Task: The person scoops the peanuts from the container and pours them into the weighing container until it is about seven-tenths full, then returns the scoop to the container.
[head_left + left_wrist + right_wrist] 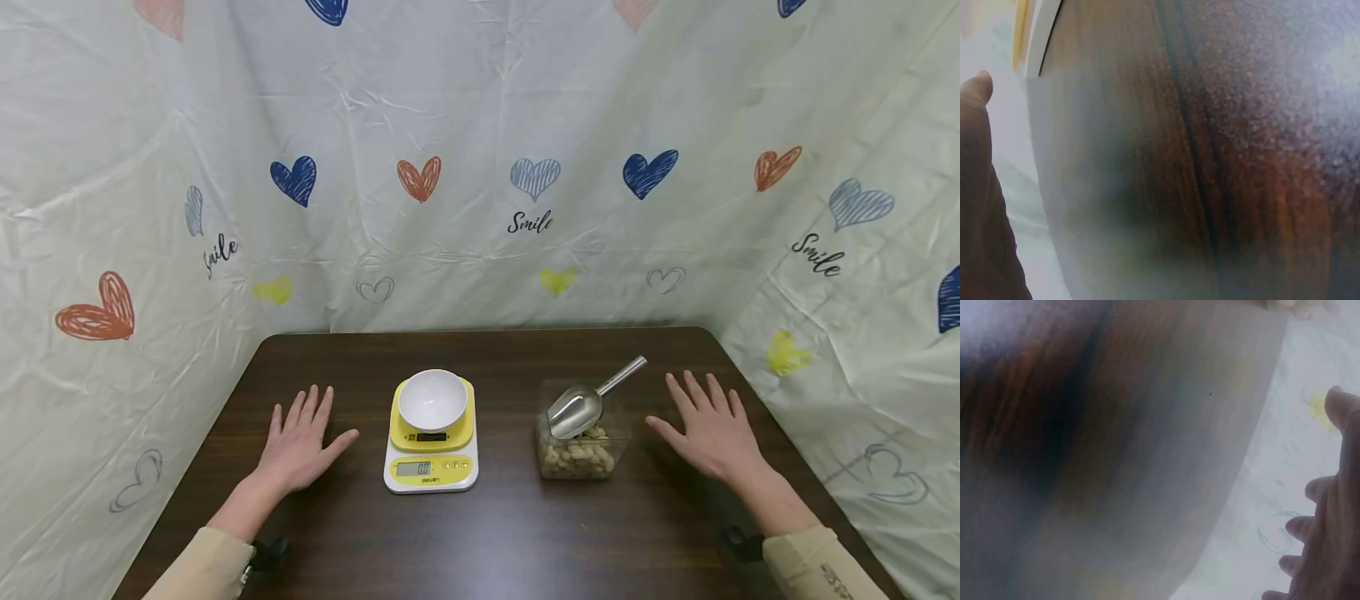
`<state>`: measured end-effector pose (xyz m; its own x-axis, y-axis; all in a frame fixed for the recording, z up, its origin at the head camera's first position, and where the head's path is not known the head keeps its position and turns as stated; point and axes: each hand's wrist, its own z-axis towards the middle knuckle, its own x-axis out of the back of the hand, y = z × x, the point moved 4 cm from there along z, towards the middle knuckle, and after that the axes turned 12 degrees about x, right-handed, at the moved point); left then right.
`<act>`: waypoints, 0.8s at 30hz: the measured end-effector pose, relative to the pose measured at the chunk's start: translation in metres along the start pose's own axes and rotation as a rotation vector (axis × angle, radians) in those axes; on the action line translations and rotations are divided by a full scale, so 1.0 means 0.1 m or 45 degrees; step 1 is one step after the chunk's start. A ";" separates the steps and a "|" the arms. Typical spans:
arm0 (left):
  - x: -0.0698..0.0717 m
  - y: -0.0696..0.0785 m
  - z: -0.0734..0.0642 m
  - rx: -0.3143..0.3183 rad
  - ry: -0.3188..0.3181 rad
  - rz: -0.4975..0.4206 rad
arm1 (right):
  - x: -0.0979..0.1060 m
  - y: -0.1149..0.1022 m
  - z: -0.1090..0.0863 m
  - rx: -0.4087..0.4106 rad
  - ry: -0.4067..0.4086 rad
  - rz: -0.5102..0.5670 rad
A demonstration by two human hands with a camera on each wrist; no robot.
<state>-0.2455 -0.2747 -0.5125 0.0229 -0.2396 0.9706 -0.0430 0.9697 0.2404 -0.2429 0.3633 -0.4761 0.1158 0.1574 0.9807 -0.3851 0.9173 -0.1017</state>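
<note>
My left hand (297,450) is spread over the left side of the table, fingers straight, holding nothing. To its right stands a yellow and white kitchen scale (432,475), its display reading 0.0. A small white bowl (432,401) sits on the scale's platform. Right of that, a clear plastic container (576,467) holds pale, lumpy pieces (581,455), too small to identify. A metal scoop (577,411) leans in the container, its handle pointing up and to the right. My right hand (712,433) is spread beside the container, fingers straight, touching none of these things.
The dark wooden table (517,550) has rounded far corners. A white curtain (465,108) printed with hearts and "Smile" hangs behind it and along both sides. A dark strap with a small device sits at each wrist.
</note>
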 end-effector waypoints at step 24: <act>0.70 0.74 -0.11 -0.251 0.057 -0.071 | 0.81 -0.31 0.26 0.203 0.241 0.073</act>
<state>-0.2362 -0.2190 -0.4269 0.0641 -0.2953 0.9533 0.1558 0.9465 0.2827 -0.2455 0.3379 -0.3893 0.2535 0.2868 0.9238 -0.5335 0.8381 -0.1138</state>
